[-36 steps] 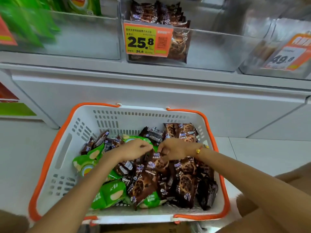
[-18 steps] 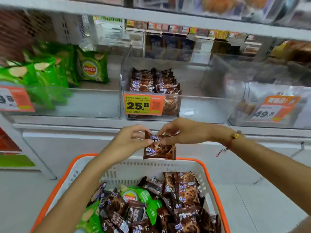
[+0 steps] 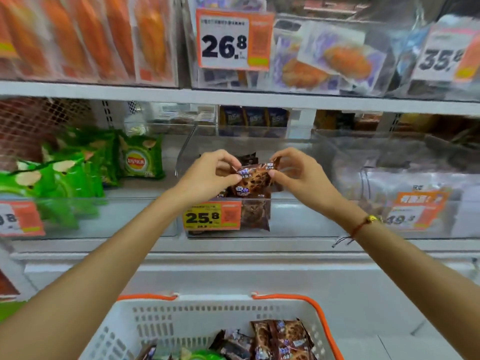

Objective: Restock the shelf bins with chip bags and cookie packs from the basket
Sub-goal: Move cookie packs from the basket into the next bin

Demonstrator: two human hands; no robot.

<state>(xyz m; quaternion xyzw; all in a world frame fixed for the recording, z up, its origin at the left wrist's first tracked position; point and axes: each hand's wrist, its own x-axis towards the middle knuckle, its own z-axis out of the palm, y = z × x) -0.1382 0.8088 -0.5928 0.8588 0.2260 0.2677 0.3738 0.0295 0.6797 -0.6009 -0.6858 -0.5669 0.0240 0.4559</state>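
Head view: cookie packs (image 3: 281, 339) fill basket (image 3: 166, 323).

Bright, even shop light with faint shadows; upper shelf packs (image 3: 85, 40) are motion-blurred, and wide-angle distortion bends the edges.

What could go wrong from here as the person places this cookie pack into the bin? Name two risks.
The cookie pack is pinched only at its ends by the left hand and right hand, so it might slip and drop short of the clear bin. The green chip bags sit in the neighbouring bin, so a misplaced pack could mix stock.
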